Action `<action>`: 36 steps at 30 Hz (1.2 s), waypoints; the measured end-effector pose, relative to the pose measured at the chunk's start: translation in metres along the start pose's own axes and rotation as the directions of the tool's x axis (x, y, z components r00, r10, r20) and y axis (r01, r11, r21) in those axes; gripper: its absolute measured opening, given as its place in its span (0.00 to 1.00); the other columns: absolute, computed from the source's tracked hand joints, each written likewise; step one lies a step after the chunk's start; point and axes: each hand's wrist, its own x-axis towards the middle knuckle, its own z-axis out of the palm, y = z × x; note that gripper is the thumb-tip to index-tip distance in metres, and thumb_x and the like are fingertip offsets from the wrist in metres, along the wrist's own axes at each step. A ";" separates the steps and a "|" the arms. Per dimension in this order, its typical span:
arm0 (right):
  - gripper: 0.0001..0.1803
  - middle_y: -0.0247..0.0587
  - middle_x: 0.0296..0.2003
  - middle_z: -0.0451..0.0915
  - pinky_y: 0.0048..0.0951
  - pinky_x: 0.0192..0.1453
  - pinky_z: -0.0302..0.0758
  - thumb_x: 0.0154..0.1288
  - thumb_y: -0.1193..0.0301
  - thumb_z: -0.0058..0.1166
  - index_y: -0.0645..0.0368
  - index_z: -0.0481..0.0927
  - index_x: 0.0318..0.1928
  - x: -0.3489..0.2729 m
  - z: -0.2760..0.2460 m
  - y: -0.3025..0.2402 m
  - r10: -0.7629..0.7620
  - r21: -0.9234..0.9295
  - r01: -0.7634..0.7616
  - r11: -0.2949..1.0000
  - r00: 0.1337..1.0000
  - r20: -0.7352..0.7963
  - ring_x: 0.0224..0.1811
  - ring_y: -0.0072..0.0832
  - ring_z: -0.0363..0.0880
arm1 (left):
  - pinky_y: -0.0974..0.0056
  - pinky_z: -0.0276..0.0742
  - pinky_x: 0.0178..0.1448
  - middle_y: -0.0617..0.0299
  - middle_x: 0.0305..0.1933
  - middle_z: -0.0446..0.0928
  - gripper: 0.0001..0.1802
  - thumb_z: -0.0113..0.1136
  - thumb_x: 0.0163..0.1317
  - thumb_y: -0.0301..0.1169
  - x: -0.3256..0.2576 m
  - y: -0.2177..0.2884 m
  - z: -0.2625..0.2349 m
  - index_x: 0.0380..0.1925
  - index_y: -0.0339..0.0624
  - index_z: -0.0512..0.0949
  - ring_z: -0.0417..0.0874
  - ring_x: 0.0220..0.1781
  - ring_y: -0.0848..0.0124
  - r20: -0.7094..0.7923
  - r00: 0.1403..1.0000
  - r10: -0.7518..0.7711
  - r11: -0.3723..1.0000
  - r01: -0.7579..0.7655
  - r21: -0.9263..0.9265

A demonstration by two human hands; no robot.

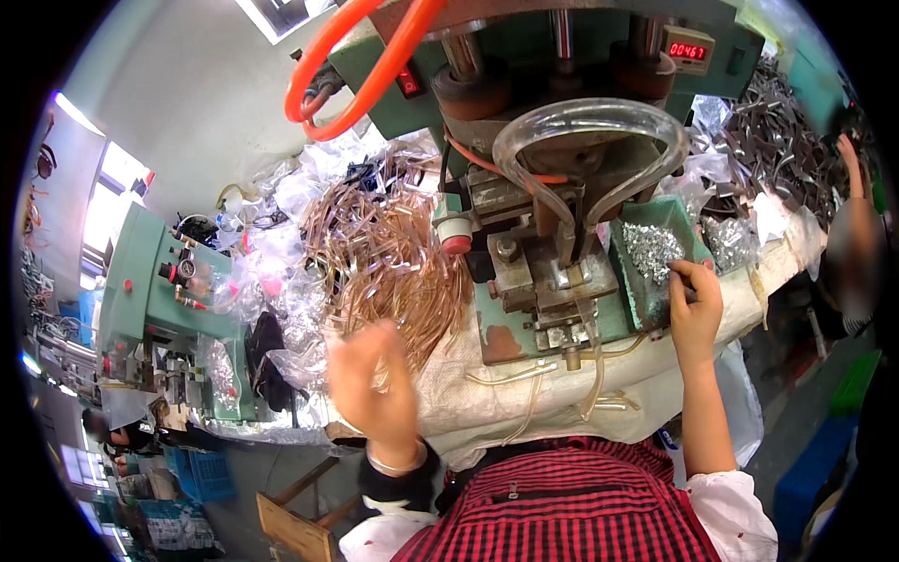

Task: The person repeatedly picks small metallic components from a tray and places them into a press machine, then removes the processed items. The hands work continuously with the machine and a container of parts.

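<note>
My right hand [695,309] is at the right side of a green metal tray [641,302], its fingers bent together over the small silvery metal pieces [653,250] heaped inside. Whatever the fingertips pinch is too small to make out. My left hand [373,379] is smeared by motion, above the front edge of a large pile of thin, brownish translucent strips [398,267]. Between the hands stands a green press machine [562,234]. A clear plastic strip [592,361] hangs down from the front of its metal die [562,281].
A red push button [456,244] sits on the press's left, beneath a looped orange hose [318,70]. Loose strips [510,375] lie on the white cloth [449,398] in front. Another green machine [154,300] is at left; dark strips [777,131] and a person [852,234] are at right.
</note>
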 end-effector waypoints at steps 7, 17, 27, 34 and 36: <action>0.08 0.43 0.33 0.84 0.30 0.46 0.77 0.62 0.80 0.64 0.64 0.85 0.42 0.006 0.021 -0.020 0.162 0.288 -0.173 0.942 0.985 0.062 0.37 0.31 0.82 | 0.56 0.75 0.47 0.59 0.37 0.80 0.06 0.68 0.52 0.25 0.011 -0.148 0.075 0.31 0.46 0.88 0.79 0.42 0.56 0.337 0.941 0.025 0.921 -0.153 0.359; 0.08 0.40 0.40 0.85 0.27 0.46 0.76 0.64 0.80 0.62 0.64 0.86 0.43 0.011 -0.029 -0.064 0.020 0.401 -0.105 0.910 0.977 0.211 0.39 0.28 0.82 | 0.66 0.76 0.39 0.57 0.36 0.82 0.05 0.65 0.63 0.19 0.003 -0.075 0.080 0.38 0.36 0.82 0.83 0.35 0.67 0.280 0.944 -0.174 0.950 0.236 -0.204; 0.20 0.40 0.45 0.83 0.23 0.56 0.76 0.66 0.82 0.61 0.68 0.75 0.57 0.015 0.045 -0.122 0.230 0.788 -0.382 0.483 0.923 0.307 0.48 0.20 0.81 | 0.70 0.80 0.48 0.56 0.43 0.84 0.04 0.64 0.67 0.19 -0.019 -0.032 0.066 0.41 0.30 0.83 0.84 0.42 0.75 0.263 0.842 -0.470 0.712 0.538 -0.452; 0.28 0.42 0.53 0.82 0.25 0.62 0.73 0.66 0.81 0.59 0.67 0.68 0.66 0.023 0.024 -0.147 0.209 0.763 -0.505 0.404 0.863 0.460 0.54 0.22 0.78 | 0.66 0.76 0.36 0.47 0.41 0.86 0.11 0.68 0.62 0.22 0.028 0.044 0.014 0.44 0.34 0.79 0.85 0.33 0.64 -0.096 0.980 0.172 0.805 -0.196 -0.560; 0.32 0.43 0.58 0.79 0.30 0.67 0.71 0.67 0.80 0.58 0.67 0.64 0.70 0.014 0.004 -0.156 0.191 0.774 -0.553 0.308 0.833 0.519 0.61 0.25 0.76 | 0.66 0.73 0.32 0.46 0.44 0.86 0.13 0.71 0.59 0.22 0.024 0.048 0.008 0.43 0.36 0.80 0.81 0.27 0.66 0.039 0.925 0.378 0.807 -0.309 -0.503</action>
